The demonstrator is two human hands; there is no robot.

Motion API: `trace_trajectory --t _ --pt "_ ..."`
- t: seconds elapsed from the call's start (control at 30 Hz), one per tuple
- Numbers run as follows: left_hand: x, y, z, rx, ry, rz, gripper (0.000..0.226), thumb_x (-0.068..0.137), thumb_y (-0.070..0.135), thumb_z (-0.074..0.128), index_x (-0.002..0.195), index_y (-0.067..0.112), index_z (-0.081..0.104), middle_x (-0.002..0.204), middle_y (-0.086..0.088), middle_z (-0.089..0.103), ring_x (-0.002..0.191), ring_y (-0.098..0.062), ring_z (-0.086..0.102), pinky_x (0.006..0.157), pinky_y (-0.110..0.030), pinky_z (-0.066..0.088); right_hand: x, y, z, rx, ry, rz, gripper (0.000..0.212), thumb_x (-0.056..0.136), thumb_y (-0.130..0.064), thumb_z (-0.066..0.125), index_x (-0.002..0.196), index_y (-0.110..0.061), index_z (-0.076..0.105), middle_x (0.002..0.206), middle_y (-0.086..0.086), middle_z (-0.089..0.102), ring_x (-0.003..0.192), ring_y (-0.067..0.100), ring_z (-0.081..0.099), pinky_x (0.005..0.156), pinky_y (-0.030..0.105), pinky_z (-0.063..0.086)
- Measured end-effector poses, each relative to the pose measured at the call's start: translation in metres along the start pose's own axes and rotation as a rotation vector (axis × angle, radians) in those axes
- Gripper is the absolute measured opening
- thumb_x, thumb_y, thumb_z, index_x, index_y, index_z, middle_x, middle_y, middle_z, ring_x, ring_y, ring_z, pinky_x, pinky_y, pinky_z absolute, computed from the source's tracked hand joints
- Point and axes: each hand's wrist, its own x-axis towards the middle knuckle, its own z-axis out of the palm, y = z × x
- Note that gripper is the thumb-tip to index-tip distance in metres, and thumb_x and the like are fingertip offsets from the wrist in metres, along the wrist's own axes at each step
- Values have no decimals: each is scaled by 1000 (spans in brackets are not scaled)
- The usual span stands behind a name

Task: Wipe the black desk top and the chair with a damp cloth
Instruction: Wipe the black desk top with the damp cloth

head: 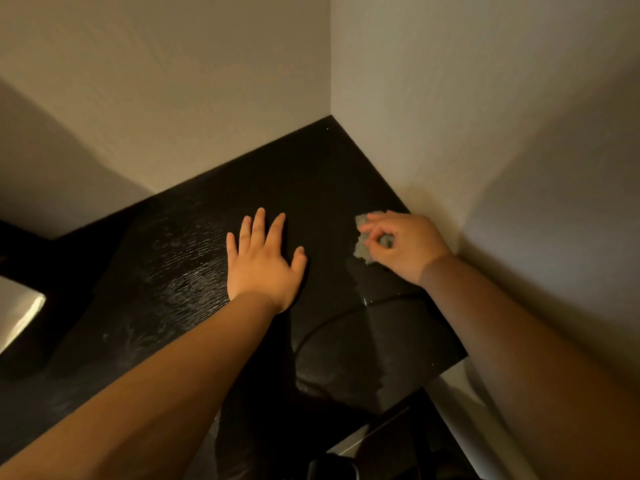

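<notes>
Two bare forearms reach from the lower edge onto the black worktop (311,174). Nearest of all, below and to the left of the cloth (363,252), a small dark object (332,467) lies beneath the worktop's near edge, too dim to identify. A glossy wet streak (367,306) runs from the cloth toward the viewer, with a curved sheen beside it. The cloth, pale grey and crumpled, lies on the worktop close to the right-hand wall (502,133). The right hand (405,244) rests on it with fingers curled, thumb and forefinger pinching a fold; its grip is thus clenched on the cloth. Left of the cloth and apart from it, the left hand (265,261) lies palm down on the worktop, fingers straight and spread, its grip released and holding nothing. Farther left of the cloth, faint pale smears and wood grain show on the black surface, and a pale surface (17,313) appears at the frame edge. Beyond the cloth the worktop narrows into a corner where the right-hand wall meets the left-hand wall (173,98), both plain and light.
</notes>
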Motion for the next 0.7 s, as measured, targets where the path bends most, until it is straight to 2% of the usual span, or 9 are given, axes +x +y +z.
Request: trace_trajectory --t 0.13,0.23,0.3,0.4,0.47,0.53,0.57,0.63,0.7 --pt "-1 3 -1 -7 -8 -1 74 101 68 27 167 37 15 177 1 3 163 -22 -5 131 -51 -4 -65 -2 -17 -57 -19 -59 7 83 -27 79 86 -23 74 124 -11 71 127 -1 57 116 29 41" --pt "0 3 -2 -8 -8 0 74 100 68 27 166 37 16 177 1 4 163 -22 -3 131 -51 -3 -87 -10 -22 -133 -74 1 29 80 -43 80 103 -26 74 135 -19 61 135 -7 43 120 18 24" --pt "1 3 -3 -13 0 -5 74 100 67 27 166 36 17 177 0 6 163 -23 -2 131 -51 -3 -92 -10 -22 -147 -90 20 29 81 -41 82 105 -26 74 138 -18 59 137 -7 40 120 14 18" --pt "-1 3 -3 -30 5 2 74 100 66 28 166 35 20 177 -1 8 163 -24 -1 131 -52 -2 -95 -10 -21 -85 -40 69 10 85 -25 80 88 -23 71 131 -12 67 133 -4 50 119 24 34" --pt "-3 3 -4 -36 2 5 74 100 65 29 166 35 21 177 -1 8 163 -24 0 131 -52 -1 -91 -12 -18 -30 83 107 11 86 -20 77 83 -17 67 118 -5 73 118 6 63 102 34 54" --pt "-4 4 -5 -41 1 6 73 101 64 29 167 34 21 177 -1 9 163 -24 0 131 -53 -1 -76 -17 -16 -92 194 86 12 87 -21 74 83 -16 64 104 3 72 99 18 69 82 39 60" --pt "-4 5 -5 -42 4 6 72 101 64 30 167 34 21 177 -1 9 163 -24 1 131 -53 -1 -65 -21 -16 -139 206 77 11 89 -22 72 85 -17 63 101 4 71 95 22 69 80 40 59" --pt "-4 5 -6 -48 3 3 71 102 62 32 166 34 22 177 -1 9 163 -24 1 131 -52 -1 -43 -24 -17 -232 150 62 7 92 -25 69 91 -20 65 108 3 71 104 24 67 88 38 57" --pt "-6 3 -6 -58 8 12 69 103 58 35 166 32 26 176 -2 12 163 -24 4 131 -52 1 -31 -20 -15 -258 59 40 8 94 -26 69 97 -20 65 125 1 69 126 21 60 101 30 46"
